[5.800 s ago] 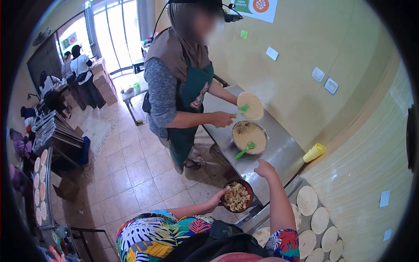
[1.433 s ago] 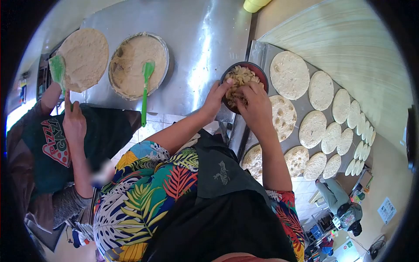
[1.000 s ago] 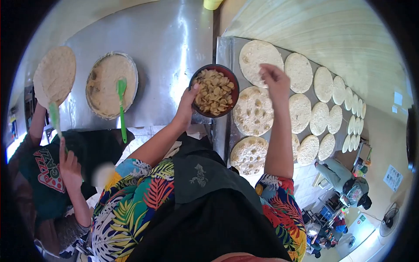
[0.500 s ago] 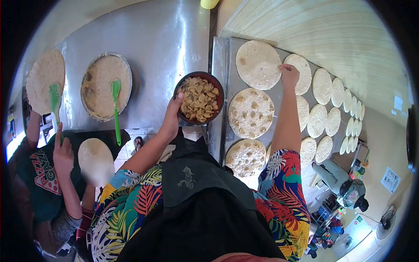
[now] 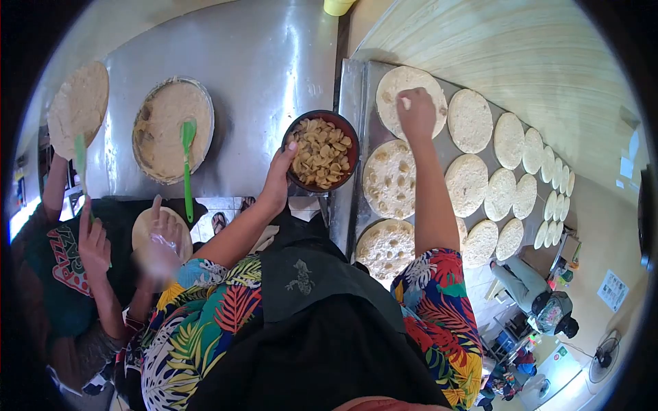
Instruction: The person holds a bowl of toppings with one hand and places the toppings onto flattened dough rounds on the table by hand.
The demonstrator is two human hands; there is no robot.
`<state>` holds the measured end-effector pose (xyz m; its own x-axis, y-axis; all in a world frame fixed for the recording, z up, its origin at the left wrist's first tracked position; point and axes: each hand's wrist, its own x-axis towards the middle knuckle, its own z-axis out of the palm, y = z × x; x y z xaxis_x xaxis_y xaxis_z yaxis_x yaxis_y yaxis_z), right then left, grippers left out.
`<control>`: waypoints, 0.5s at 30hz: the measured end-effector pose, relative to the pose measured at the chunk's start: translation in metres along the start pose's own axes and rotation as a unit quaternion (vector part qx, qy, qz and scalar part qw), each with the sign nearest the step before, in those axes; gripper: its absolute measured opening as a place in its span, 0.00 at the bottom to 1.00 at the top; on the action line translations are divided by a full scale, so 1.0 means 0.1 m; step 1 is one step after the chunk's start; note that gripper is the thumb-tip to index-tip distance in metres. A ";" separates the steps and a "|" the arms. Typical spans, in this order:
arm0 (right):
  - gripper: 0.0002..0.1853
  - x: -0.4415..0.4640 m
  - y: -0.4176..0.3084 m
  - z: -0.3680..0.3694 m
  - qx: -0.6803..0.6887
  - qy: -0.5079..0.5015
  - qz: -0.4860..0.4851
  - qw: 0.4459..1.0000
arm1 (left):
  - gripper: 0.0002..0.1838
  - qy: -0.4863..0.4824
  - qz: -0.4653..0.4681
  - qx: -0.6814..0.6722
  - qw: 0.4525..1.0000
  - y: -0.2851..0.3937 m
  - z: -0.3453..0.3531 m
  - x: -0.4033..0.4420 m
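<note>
Holding bowl, right hand over dough round

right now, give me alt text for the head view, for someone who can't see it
The wearer's left hand holds a dark bowl of sliced pieces while the right hand is over a round base, beside rows of similar bases. At left, a co-worker's hand holds a green spatula by another base.

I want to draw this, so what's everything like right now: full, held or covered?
Dark bowl: holding slices, gripped by the left hand
Right hand: curled, over the top base
Top base: few slices visible, partly hidden
Two bases below: dotted with slices
Pan: holding pale paste
Green spatula: head in the paste
Far-left base: held up, tilted
</note>
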<state>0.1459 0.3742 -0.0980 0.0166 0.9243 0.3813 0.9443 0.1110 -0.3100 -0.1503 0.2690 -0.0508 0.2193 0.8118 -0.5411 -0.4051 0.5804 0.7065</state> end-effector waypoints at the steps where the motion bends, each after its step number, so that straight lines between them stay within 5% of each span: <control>1: 0.03 0.00 -0.06 0.07 -0.019 -0.013 0.006 1.000 | 0.33 0.002 -0.004 0.003 1.000 0.00 0.01 -0.01; 5: 0.06 0.02 -0.15 0.23 -0.130 -0.074 0.052 0.987 | 0.34 0.006 -0.005 0.004 1.000 -0.03 0.00 -0.02; 15: 0.08 0.05 -0.24 0.27 -0.135 -0.055 0.079 0.986 | 0.35 -0.001 0.003 0.002 1.000 -0.04 -0.04 -0.03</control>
<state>0.1142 0.3858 -0.1122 0.1492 0.9577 0.2461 0.9861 -0.1258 -0.1084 -0.1530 0.2640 -0.0540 0.2194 0.8150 -0.5363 -0.4030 0.5763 0.7110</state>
